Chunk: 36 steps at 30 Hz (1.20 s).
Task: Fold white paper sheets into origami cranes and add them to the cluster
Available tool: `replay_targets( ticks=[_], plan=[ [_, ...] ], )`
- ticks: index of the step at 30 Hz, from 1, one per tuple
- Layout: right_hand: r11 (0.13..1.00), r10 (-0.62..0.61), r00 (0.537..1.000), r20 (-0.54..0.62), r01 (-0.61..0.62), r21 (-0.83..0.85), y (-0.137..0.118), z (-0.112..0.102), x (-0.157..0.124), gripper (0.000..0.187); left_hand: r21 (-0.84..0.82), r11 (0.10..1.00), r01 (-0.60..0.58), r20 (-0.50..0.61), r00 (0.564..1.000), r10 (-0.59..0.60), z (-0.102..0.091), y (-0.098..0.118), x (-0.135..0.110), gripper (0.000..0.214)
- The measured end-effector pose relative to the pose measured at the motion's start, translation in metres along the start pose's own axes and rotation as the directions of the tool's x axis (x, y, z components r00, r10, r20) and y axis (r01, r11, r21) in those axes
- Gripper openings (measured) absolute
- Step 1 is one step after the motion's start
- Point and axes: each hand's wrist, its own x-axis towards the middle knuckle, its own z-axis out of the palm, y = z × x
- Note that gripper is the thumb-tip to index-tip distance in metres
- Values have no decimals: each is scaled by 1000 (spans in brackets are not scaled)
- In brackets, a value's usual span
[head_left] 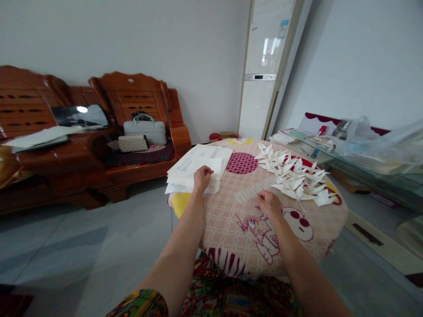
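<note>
left hand [202,178] curls over the paper stack [188,164], right hand [269,204] curls beside a pale strip [251,190]; any grip unclear.

Left grip [203,178] and right grip [269,204] curl loosely, forearms [185,229] extended.

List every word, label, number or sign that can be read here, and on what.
None reads clearly.
Printed sheets: lines of text, too small and blurred.
Blue sticker on the tall white unit: too small.
Control panel on that unit: marks too small.
Tablecloth figure: body mark unclear.
</note>
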Motion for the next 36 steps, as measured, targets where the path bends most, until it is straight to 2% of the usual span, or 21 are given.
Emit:
replay_targets(
  ticks=[5, 10, 15, 28, 36],
  plan=[
    [1000, 0, 1000, 2, 0, 3, 0, 0, 0, 23, 145, 988, 48, -19, 999, -46, 10, 5, 1, 28],
    [1000, -12, 1000, -12, 13, 16, 1, 1, -1, 22, 299, 952, 70, -5, 997, -72, 23, 16, -2, 36],
    [1000, -11, 1000, -20, 11, 16, 2, 2, 0, 23, 392, 918, 55, 15, 998, -66, 28, 26, -4, 39],
    [1000, -24, 999, -30, 24, 4, 1, 2, 0, 25, 459, 886, 59, 35, 996, -85, 29, 37, -7, 36],
    [1000, 7, 1000, 2, -7, -6, -1, 0, 0, 22, 486, 872, 62, 61, 993, -105, 26, 38, 8, 44]
  ],
)
